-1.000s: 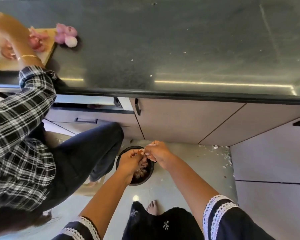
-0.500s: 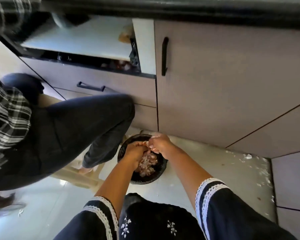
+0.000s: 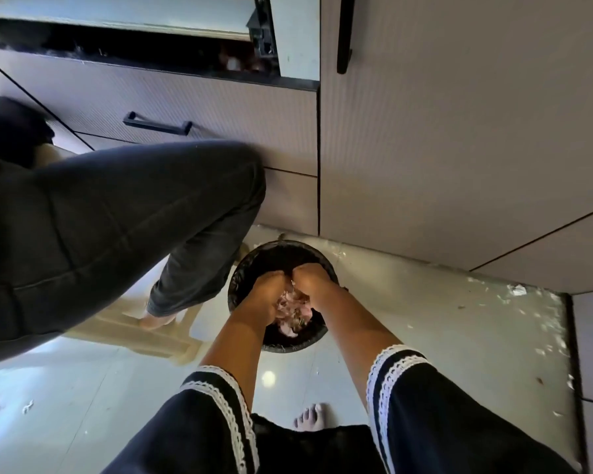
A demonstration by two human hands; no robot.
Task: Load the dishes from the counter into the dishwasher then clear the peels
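A round black bin with a dark liner stands on the floor against the cabinets. Pinkish onion peels lie heaped inside it. My left hand and my right hand are both down over the bin's mouth, knuckles up and close together, above the peels. Their fingers point down into the bin and are hidden from me, so I cannot see whether they hold any peels.
Another person in dark trousers stands at the left beside the bin, a foot on a beige step stool. An open drawer juts out above. Peel scraps litter the floor at the right. My bare foot shows below.
The view has tilted down from the counter to the floor. Both my hands have dropped lower into the bin's mouth, closer to the peels.
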